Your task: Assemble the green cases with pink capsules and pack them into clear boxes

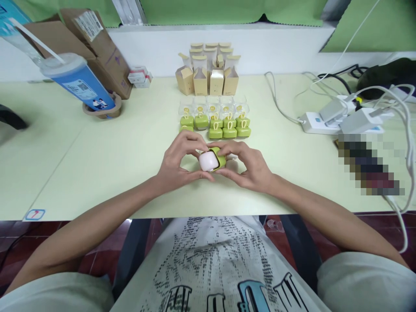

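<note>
Both my hands meet over the pale green table (97, 160), near its front edge. Between them is a small green case (218, 157) with a pale pink rounded piece (208, 161) set in its near side. My left hand (178, 162) pinches it from the left with thumb and fingers. My right hand (248, 167) grips it from the right. Just beyond my hands stand rows of several more green cases (214, 125) with yellow loops, backed by clear plastic covers (212, 105).
Several open tan cardboard boxes (208, 69) stand at the back centre. A blue cup with a straw (78, 84) and brown cartons (97, 41) are at the back left. A white power strip with adapters and cables (341, 119) lies at the right.
</note>
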Demonstrator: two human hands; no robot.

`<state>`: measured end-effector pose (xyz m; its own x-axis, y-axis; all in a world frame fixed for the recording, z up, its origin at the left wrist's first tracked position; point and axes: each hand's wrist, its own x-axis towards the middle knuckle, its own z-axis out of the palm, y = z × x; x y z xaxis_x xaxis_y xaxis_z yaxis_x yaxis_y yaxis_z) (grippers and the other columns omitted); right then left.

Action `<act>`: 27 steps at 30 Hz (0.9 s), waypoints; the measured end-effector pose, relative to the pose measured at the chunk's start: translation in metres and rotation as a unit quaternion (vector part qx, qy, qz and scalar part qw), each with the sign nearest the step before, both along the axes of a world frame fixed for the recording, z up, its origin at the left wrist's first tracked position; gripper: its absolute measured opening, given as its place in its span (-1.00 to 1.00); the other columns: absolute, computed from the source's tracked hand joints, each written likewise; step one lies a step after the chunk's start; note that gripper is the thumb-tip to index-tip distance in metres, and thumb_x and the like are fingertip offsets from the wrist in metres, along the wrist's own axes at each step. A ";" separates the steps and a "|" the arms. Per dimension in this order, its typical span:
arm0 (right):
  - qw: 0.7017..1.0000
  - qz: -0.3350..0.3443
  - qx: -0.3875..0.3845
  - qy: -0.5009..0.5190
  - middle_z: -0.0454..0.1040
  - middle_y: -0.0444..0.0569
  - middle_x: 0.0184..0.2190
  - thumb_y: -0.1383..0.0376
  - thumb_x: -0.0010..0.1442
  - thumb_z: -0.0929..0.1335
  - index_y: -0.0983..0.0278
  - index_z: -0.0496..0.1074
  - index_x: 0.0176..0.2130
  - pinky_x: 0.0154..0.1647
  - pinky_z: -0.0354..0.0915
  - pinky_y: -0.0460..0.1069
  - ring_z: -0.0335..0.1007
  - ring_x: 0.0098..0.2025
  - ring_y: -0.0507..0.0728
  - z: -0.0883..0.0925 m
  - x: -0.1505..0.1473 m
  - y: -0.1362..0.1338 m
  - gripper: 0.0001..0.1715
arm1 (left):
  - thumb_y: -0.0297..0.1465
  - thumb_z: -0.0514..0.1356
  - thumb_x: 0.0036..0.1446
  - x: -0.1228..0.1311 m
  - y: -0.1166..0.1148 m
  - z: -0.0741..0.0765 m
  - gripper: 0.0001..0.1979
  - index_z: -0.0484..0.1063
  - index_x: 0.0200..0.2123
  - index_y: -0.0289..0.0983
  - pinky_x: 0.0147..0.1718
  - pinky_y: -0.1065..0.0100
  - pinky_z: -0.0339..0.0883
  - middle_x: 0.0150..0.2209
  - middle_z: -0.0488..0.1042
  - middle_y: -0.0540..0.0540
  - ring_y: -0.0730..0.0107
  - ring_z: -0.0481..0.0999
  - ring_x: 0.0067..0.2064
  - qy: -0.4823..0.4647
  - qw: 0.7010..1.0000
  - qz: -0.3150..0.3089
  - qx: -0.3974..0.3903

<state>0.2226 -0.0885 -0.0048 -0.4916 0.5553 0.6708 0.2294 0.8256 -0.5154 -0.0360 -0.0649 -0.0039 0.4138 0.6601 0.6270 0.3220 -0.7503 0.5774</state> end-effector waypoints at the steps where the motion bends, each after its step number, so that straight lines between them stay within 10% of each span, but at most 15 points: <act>1: 1.000 0.007 0.006 0.011 0.65 0.10 0.27 0.20 0.51 0.50 0.09 0.48 0.20 0.24 0.63 0.27 0.62 0.33 0.28 -0.001 -0.001 0.000 -0.66 | 0.33 0.45 0.11 0.000 -0.001 0.001 -0.34 0.59 0.03 0.00 -0.07 0.03 0.79 0.10 0.64 -0.17 0.09 0.70 0.10 0.004 1.000 -0.002 0.003; 10: 0.996 0.001 0.076 0.054 0.45 0.18 0.32 0.31 0.37 0.54 0.14 0.52 0.08 0.20 0.67 0.37 0.51 0.37 0.36 -0.007 -0.010 0.003 -0.68 | -0.05 0.59 0.19 0.011 0.002 -0.006 -0.46 0.56 0.09 -0.15 -0.15 0.30 0.75 0.03 0.74 -0.16 0.23 0.79 0.01 -0.088 0.975 -0.053 0.195; 27: 0.984 -0.042 0.134 0.106 0.68 0.07 0.19 0.38 0.21 0.56 0.14 0.59 -0.07 0.06 0.74 0.25 0.69 0.17 0.28 -0.006 -0.015 0.004 -0.71 | -0.24 0.47 0.33 0.017 -0.008 0.001 -0.69 0.60 0.10 -0.02 -0.10 0.13 0.73 0.07 0.67 -0.12 0.21 0.71 0.03 -0.034 0.969 0.016 0.243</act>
<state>0.2078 -0.0844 -0.0111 -0.2842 0.3771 0.8815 0.2138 0.9212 -0.3251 -0.0190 -0.0733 -0.0031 0.3450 0.2921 0.8920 0.3226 -0.9294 0.1796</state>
